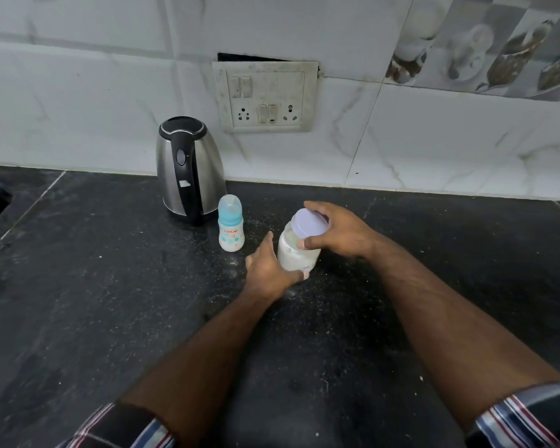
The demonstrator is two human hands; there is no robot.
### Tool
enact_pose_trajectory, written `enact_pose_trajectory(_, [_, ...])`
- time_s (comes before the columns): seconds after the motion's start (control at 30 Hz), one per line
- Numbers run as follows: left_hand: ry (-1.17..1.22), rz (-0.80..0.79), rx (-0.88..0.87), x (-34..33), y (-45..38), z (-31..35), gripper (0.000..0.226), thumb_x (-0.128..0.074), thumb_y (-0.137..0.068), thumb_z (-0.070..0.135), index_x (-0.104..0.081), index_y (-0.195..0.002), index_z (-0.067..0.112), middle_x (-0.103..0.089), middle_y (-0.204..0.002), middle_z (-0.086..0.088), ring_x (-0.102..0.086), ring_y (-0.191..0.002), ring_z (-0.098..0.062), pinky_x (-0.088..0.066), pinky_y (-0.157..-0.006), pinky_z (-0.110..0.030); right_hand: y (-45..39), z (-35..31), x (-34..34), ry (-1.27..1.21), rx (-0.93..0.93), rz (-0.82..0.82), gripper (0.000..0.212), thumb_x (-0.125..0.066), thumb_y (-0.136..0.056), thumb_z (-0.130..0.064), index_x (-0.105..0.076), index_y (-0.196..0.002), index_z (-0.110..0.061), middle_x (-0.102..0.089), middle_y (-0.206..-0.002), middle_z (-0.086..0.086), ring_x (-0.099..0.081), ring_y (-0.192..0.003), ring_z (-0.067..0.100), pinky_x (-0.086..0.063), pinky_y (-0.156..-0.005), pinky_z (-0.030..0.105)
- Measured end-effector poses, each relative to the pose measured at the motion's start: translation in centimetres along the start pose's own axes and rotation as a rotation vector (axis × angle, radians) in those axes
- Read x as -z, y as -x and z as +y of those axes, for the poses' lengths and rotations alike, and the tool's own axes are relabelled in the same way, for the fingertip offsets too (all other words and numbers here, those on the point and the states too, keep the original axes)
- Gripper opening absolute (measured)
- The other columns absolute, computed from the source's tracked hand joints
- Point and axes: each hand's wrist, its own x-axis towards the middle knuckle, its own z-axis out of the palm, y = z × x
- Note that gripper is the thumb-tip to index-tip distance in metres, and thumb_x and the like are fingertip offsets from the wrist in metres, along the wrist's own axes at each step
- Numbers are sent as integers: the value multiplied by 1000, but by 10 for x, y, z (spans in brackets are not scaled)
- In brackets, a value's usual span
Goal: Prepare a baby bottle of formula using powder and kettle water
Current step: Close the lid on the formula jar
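You're opening the powder jar [296, 253]: left hand [270, 268] clasps its body, right hand [332, 232] fingers pinch the lilac lid [309, 226]; next, I'd judge, lift it clear.

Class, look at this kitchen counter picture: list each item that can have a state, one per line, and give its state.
Kettle: upright, lid shut, untouched.
Baby bottle: upright, clear cap on, untouched.
Powder jar: upright on the counter, partly filled with white powder.
Jar lid: tilted at the jar's mouth, not seated flat.
Left hand: steadying the jar's side.
Right hand: grip closed on the lid.
Wall sockets: nothing plugged in.
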Motion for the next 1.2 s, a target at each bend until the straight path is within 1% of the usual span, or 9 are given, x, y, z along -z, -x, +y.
enact_pose_trajectory(0.13, [22, 26, 18, -14, -6, -1, 117, -91, -62, 50, -25, -157, 28, -49, -135, 8, -31, -142, -30, -39, -114, -52, -5, 4, -4, -125, -14, 18, 94, -92, -76, -28, -44, -156, -19, -48, -156, -6, -47, -135, 9, -38, -116, 32])
enact_pose_trajectory(0.23, [69, 51, -22, -14, -4, -1, 101, -89, -60, 49, -36, -146, 36, -40, -106, 22, -38, -135, -25, -54, -98, -40, -2, 7, -2, -217, -30, 15, 92, -92, -77, -25, -45, -155, -18, -50, -152, -5, -51, -132, 11, -44, -114, 37])
enact_pose_trajectory(0.47, [317, 14, -147, 13, 22, 8, 87, -83, -55, 48, -35, -128, 40, -43, -135, 4, -50, -125, -14, -51, -105, -42, 14, -21, 17, -247, 64, -101, 77, -86, -82, -37, -51, -149, -33, -57, -134, -19, -59, -123, 5, -58, -97, 35])
enact_pose_trajectory(0.57, [357, -13, -172, 36, 33, 13, 89, -81, -53, 50, -34, -127, 40, -46, -136, 2, -52, -124, -15, -52, -102, -38, 15, -49, 27, -219, 122, -196, 68, -83, -85, -35, -55, -147, -34, -61, -131, -20, -63, -109, -9, -57, -80, 17])
enact_pose_trajectory(0.63, [381, -24, -180, 53, 40, 16, 90, -82, -55, 47, -34, -130, 38, -49, -135, 2, -54, -122, -14, -53, -97, -34, 14, -67, 33, -220, 140, -267, 64, -81, -87, -29, -56, -146, -31, -63, -132, -21, -63, -113, -9, -56, -85, 17])
enact_pose_trajectory(0.8, [416, -38, -207, 93, 54, 17, 87, -84, -61, 42, -33, -132, 44, -57, -125, 15, -61, -112, -6, -54, -86, -24, 12, -104, 41, -200, 188, -373, 61, -78, -89, -13, -58, -143, -32, -66, -137, -16, -62, -127, 10, -53, -106, 44])
enact_pose_trajectory(0.9, [394, -24, -222, 111, 60, 14, 87, -84, -58, 48, -35, -130, 49, -59, -121, 20, -63, -106, 1, -54, -84, -22, 9, -120, 47, -176, 232, -481, 66, -76, -89, -1, -56, -144, -30, -64, -140, -16, -59, -131, 6, -50, -110, 43])
enact_pose_trajectory(1.03, [390, -27, -239, 128, 63, 12, 89, -84, -56, 50, -37, -131, 46, -60, -118, 22, -63, -101, 6, -54, -76, -16, 5, -142, 51, -124, 255, -548, 71, -78, -83, 8, -61, -139, -33, -65, -139, -17, -61, -129, 7, -55, -94, 26])
enact_pose_trajectory(1.2, [375, -26, -275, 142, 66, 12, 91, -82, -57, 49, -36, -135, 40, -59, -118, 20, -62, -99, 10, -53, -70, -11, 4, -158, 45, -91, 224, -490, 65, -84, -82, -3, -68, -129, -44, -63, -140, 0, -65, -124, 22, -53, -107, 49])
